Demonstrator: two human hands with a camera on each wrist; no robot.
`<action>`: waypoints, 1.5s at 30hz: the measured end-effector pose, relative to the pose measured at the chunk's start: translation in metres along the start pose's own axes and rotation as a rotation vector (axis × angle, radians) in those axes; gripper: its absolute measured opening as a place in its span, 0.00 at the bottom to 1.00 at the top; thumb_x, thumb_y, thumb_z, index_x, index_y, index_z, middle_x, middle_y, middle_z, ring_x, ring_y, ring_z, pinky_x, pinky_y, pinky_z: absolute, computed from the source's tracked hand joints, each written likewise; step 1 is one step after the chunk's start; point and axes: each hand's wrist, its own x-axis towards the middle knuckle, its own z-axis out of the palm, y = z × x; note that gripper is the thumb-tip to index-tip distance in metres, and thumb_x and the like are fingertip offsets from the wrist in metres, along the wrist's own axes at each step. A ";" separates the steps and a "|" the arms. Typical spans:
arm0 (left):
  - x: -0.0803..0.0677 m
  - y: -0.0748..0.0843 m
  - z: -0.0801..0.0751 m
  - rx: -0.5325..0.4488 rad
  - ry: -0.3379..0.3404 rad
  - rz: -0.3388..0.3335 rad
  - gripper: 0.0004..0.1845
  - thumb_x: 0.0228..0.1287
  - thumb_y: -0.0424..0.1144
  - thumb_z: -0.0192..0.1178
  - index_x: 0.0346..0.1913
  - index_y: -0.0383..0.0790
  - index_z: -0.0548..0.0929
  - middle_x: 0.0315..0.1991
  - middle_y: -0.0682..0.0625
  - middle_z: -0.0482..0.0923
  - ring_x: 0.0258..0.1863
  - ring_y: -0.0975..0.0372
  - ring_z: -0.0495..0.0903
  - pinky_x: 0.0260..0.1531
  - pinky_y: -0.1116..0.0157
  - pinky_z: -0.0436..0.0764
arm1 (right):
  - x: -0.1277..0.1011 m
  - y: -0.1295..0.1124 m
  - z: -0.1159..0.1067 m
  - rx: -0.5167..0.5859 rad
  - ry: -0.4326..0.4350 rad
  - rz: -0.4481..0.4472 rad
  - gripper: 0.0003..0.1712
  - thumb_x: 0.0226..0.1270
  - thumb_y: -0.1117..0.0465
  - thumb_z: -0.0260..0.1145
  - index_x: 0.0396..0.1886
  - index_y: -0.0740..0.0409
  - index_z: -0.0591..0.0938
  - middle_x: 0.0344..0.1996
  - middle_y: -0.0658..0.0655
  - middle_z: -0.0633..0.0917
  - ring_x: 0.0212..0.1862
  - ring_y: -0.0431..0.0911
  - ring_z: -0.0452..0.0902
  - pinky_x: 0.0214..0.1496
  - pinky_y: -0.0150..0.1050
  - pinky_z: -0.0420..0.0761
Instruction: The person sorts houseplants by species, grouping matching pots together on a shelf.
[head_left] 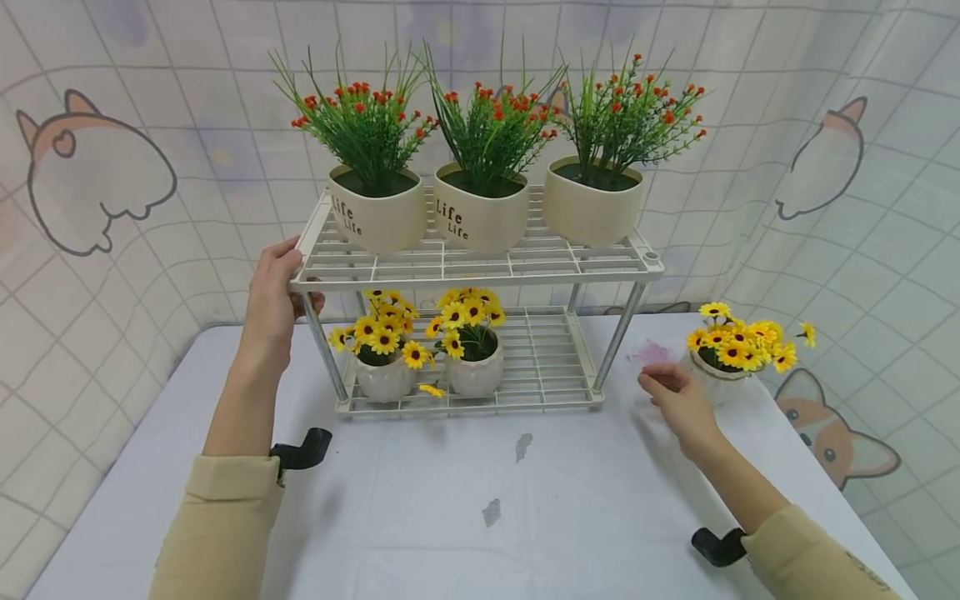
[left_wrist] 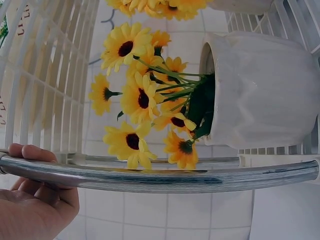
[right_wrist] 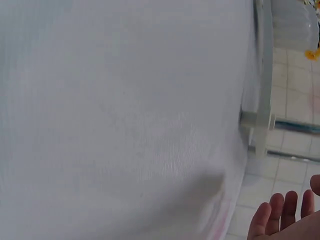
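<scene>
Overhead, left hand [head_left: 272, 296] grips rack [head_left: 480, 265] corner — right hand [head_left: 677, 402] relaxed beside sunflower pot [head_left: 712, 375].

Two-tier rack [head_left: 480, 265] standing on the table [head_left: 480, 500], taken as landmark. On its upper shelf: three potted plants [head_left: 480, 218] in a row. On its lower shelf, left part: two flower pots [head_left: 474, 372] side by side. Right of the rack, on the table: a third flower pot [head_left: 718, 373]. Left hand [head_left: 272, 302] at the rack's upper left corner; right hand [head_left: 678, 402] between rack and third flower pot.
</scene>
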 end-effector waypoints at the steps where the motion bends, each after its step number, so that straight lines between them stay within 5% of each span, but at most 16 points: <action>1: 0.000 0.000 0.000 0.004 0.001 -0.001 0.29 0.81 0.54 0.39 0.76 0.44 0.63 0.48 0.48 0.75 0.29 0.60 0.71 0.34 0.71 0.76 | 0.002 0.001 -0.004 0.000 0.030 0.018 0.27 0.79 0.52 0.61 0.65 0.68 0.72 0.56 0.61 0.79 0.52 0.42 0.75 0.49 0.25 0.76; 8: -0.001 0.000 0.000 0.017 0.003 0.006 0.29 0.81 0.54 0.38 0.76 0.44 0.63 0.47 0.49 0.75 0.29 0.60 0.71 0.34 0.71 0.76 | 0.014 0.012 -0.025 0.032 0.252 0.152 0.29 0.77 0.53 0.63 0.68 0.64 0.69 0.51 0.52 0.74 0.46 0.40 0.70 0.40 0.24 0.75; 15: -0.001 0.001 0.001 0.013 -0.001 0.004 0.29 0.81 0.55 0.39 0.76 0.44 0.63 0.47 0.48 0.75 0.29 0.60 0.71 0.34 0.70 0.76 | 0.017 0.019 -0.027 0.076 0.414 0.253 0.24 0.74 0.53 0.65 0.61 0.56 0.68 0.46 0.50 0.69 0.44 0.42 0.66 0.36 0.26 0.72; 21: -0.001 0.002 0.002 0.007 -0.008 0.000 0.30 0.81 0.55 0.38 0.77 0.44 0.62 0.47 0.49 0.76 0.30 0.60 0.71 0.35 0.70 0.76 | 0.017 0.026 -0.037 0.156 0.539 0.293 0.38 0.70 0.52 0.70 0.69 0.59 0.60 0.46 0.47 0.66 0.44 0.38 0.64 0.40 0.26 0.73; 28: -0.001 0.002 0.001 0.003 -0.005 0.000 0.29 0.81 0.55 0.39 0.76 0.44 0.62 0.47 0.49 0.76 0.30 0.60 0.71 0.35 0.71 0.76 | 0.025 0.033 -0.047 0.184 0.539 0.366 0.50 0.67 0.52 0.72 0.75 0.57 0.50 0.60 0.53 0.62 0.53 0.40 0.62 0.59 0.34 0.72; 33: -0.001 0.001 0.000 0.014 0.002 -0.011 0.30 0.81 0.55 0.38 0.77 0.45 0.62 0.47 0.49 0.75 0.31 0.60 0.71 0.36 0.70 0.77 | 0.030 0.032 -0.050 0.229 0.497 0.348 0.55 0.67 0.54 0.73 0.78 0.58 0.45 0.76 0.63 0.51 0.72 0.50 0.57 0.71 0.37 0.66; 41: -0.001 0.002 0.000 0.020 0.007 -0.015 0.30 0.81 0.55 0.37 0.77 0.45 0.62 0.47 0.49 0.75 0.31 0.60 0.71 0.35 0.70 0.76 | 0.043 0.036 -0.053 0.254 0.428 0.283 0.64 0.64 0.58 0.76 0.81 0.51 0.37 0.81 0.57 0.43 0.81 0.47 0.37 0.78 0.38 0.43; 45: -0.002 0.002 0.001 0.013 0.005 -0.008 0.30 0.81 0.55 0.38 0.77 0.45 0.62 0.47 0.50 0.75 0.30 0.59 0.71 0.36 0.70 0.77 | 0.049 0.038 -0.054 0.235 0.411 0.308 0.67 0.63 0.56 0.77 0.82 0.48 0.35 0.82 0.55 0.42 0.81 0.47 0.36 0.78 0.39 0.41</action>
